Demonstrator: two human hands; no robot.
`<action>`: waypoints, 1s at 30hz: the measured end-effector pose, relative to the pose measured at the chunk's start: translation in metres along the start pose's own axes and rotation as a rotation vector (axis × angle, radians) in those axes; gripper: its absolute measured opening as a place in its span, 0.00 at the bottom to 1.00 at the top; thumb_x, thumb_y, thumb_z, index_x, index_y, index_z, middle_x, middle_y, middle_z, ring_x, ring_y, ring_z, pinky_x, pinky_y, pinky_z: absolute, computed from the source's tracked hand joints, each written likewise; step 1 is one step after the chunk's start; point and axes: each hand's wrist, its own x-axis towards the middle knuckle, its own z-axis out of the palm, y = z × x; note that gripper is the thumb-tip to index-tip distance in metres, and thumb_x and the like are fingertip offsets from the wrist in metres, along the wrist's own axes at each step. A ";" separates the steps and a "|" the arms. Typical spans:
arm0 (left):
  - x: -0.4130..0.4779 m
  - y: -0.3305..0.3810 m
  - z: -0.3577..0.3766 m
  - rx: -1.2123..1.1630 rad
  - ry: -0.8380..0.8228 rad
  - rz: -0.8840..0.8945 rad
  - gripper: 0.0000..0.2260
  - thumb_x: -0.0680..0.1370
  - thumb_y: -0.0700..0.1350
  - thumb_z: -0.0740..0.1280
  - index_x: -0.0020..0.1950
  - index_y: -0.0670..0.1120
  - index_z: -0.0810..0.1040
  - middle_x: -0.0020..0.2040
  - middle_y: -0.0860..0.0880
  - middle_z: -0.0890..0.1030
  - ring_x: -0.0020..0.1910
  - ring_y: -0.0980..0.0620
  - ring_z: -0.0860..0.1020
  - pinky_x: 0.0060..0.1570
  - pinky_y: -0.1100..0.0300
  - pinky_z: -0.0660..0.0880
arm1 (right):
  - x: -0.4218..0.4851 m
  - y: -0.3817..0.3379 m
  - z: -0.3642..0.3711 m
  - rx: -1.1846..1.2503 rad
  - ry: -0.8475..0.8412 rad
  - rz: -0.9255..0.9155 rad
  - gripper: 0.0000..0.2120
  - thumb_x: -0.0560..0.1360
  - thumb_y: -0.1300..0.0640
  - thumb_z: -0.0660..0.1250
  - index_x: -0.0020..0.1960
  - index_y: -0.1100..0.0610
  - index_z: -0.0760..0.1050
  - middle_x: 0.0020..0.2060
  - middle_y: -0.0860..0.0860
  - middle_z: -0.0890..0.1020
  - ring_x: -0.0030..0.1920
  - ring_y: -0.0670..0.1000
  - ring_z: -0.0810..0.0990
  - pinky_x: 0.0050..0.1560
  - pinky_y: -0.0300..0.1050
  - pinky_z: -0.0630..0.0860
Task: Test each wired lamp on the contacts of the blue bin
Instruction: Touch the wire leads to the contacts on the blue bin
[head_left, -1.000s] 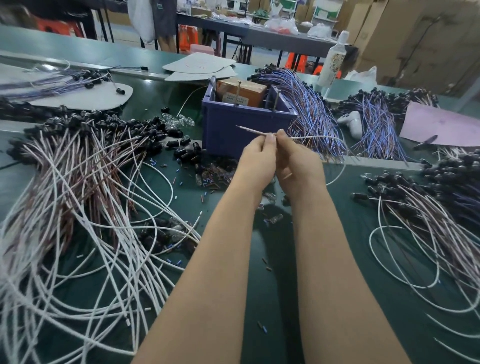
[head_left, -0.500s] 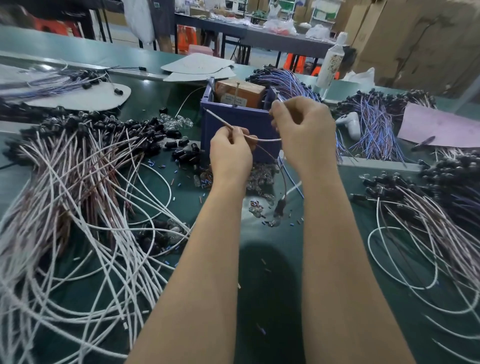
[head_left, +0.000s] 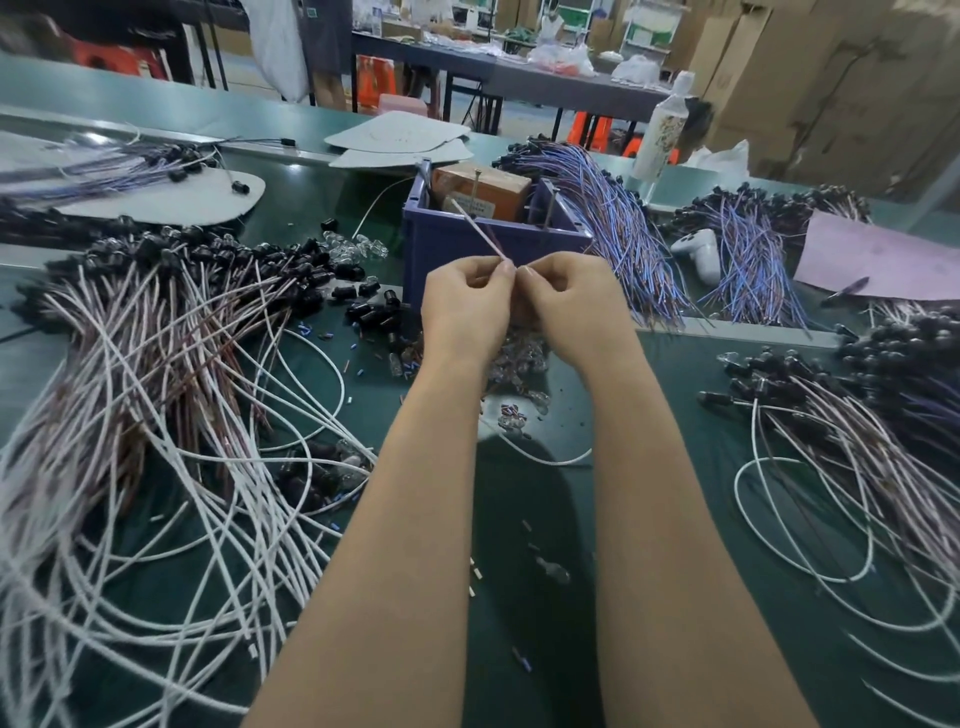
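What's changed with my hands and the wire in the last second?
The right hand came down from the rim of the blue bin and met the left hand in front of it, fingertips together. The stretch of wire between them has closed up. Both hands still pinch the wire; the bin and the wire bundles lie as before.

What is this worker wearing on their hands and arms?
Nothing at all: the left hand and right hand are bare, with no gloves, rings or watch in view. Both forearms are uncovered too, with no sleeve showing.
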 end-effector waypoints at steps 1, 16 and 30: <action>0.000 0.000 0.000 0.018 0.000 -0.001 0.04 0.78 0.39 0.65 0.45 0.44 0.80 0.46 0.41 0.83 0.48 0.43 0.82 0.55 0.46 0.78 | 0.000 0.000 0.001 -0.006 0.002 0.002 0.07 0.77 0.57 0.65 0.47 0.58 0.81 0.40 0.53 0.83 0.45 0.53 0.82 0.52 0.53 0.78; -0.002 0.004 0.000 0.322 0.212 0.187 0.06 0.80 0.38 0.59 0.53 0.43 0.73 0.45 0.47 0.81 0.48 0.47 0.81 0.53 0.53 0.76 | 0.001 0.000 -0.006 0.162 -0.147 0.273 0.04 0.78 0.63 0.52 0.47 0.60 0.64 0.34 0.58 0.84 0.35 0.55 0.83 0.35 0.48 0.82; -0.002 -0.010 -0.001 0.466 0.281 0.238 0.06 0.80 0.41 0.60 0.56 0.46 0.74 0.44 0.47 0.83 0.45 0.47 0.80 0.45 0.58 0.72 | 0.007 0.011 0.007 0.069 -0.121 0.237 0.04 0.78 0.58 0.54 0.50 0.57 0.66 0.45 0.58 0.83 0.50 0.61 0.80 0.55 0.59 0.77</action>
